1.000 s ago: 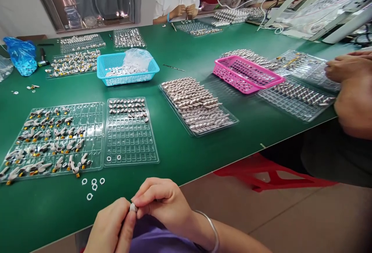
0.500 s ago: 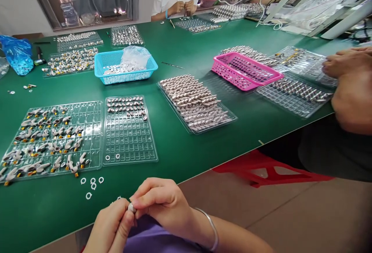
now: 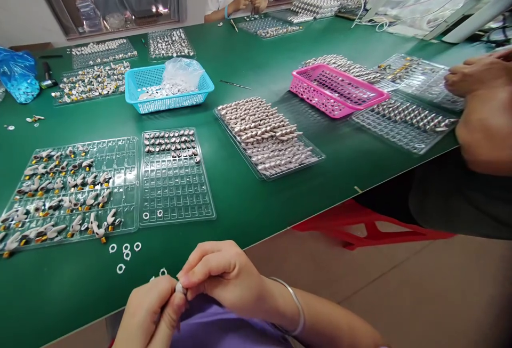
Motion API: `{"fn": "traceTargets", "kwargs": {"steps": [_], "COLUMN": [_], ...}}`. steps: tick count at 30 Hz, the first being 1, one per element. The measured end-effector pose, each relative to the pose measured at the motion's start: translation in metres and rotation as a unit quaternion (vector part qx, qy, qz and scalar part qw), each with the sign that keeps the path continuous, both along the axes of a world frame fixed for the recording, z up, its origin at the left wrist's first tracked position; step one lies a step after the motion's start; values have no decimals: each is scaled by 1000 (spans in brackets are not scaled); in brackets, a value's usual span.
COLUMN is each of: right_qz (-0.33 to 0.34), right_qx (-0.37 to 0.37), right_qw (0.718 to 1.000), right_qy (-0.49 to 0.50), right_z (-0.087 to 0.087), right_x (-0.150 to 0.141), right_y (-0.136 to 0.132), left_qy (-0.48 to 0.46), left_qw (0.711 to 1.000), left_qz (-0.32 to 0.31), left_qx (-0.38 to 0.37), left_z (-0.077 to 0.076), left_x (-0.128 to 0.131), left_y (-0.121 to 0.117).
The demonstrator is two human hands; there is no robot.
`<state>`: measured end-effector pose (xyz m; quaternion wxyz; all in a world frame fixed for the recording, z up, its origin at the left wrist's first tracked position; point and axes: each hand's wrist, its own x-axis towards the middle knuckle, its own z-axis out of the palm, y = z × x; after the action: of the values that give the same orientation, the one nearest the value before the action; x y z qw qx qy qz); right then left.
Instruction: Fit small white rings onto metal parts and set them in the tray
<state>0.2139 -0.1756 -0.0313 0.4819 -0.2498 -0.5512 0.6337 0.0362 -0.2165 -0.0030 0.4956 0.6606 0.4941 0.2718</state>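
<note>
My left hand [image 3: 150, 310] and my right hand [image 3: 222, 278] meet at the near edge of the green table [image 3: 248, 199], fingertips pinched together on one small white part [image 3: 181, 287]. A silver bangle circles my right wrist. Several loose white rings [image 3: 126, 255] lie on the table just beyond my left hand. Behind them sit a clear tray of white and yellow parts [image 3: 68, 193] and a clear grid tray [image 3: 174, 175] with small dark pieces filling its far rows.
A tray of metallic pins [image 3: 266, 137] lies mid-table, with a blue basket [image 3: 168, 89] and a pink basket [image 3: 336, 89] beyond. A co-worker's hands [image 3: 482, 103] work at trays on the right; another person sits at the far end. A red stool [image 3: 368, 225] stands below.
The view has tipped slightly, so everything on the table sits a little higher. My hands stay pinched on the small part, fingers shifting slightly.
</note>
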Motion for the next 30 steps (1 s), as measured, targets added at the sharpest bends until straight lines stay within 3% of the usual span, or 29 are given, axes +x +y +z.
{"fn": "traceTargets", "kwargs": {"steps": [3,8,14,23,25,30], "right_qz": [-2,-9,-4,-22,-18,-12], "right_qx": [24,42,62,61,63,79], "right_qw": [1000,999,998,998,998,996], "right_qy": [-2,-11,-4,-6,-13,-26], "right_z": [-1,-1,3,3,4,6], "right_x": [0,-1,0,-3,-2,-1], "right_y": [0,1,-1,-2,-2,-2], "left_qy": [-1,14,-14,45,36,-25], "left_qw": [999,999,996,995,996,993], "left_qz": [-34,-33,-59,-64,-68,-43], "left_qx": [-4,25,-71,61,37,-110], "left_z": [1,-1,0,-1,0,0], "left_x": [-2,-3,-7,-6,-7,-8], "left_y": [1,1,2,1,3,3]}}
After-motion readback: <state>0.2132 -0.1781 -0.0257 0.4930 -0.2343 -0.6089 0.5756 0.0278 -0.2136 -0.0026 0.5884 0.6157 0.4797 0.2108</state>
